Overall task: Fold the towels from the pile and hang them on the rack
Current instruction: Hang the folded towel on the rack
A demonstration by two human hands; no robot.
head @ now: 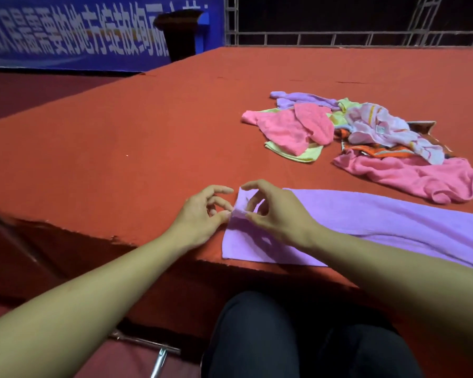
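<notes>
head view: a lilac towel is laid flat along the near edge of the red platform, its left corner raised. that corner is pinched by the left hand between thumb and forefinger, other fingers loosely curled. the same corner is pinched from the other side by the right hand, index finger arched over the fold. the towel pile, of pink, yellow, lilac and patterned cloths, is seen farther back on the platform, apart from the lilac towel. a blue banner is noted behind. dark-trousered knees are seen below.
</notes>
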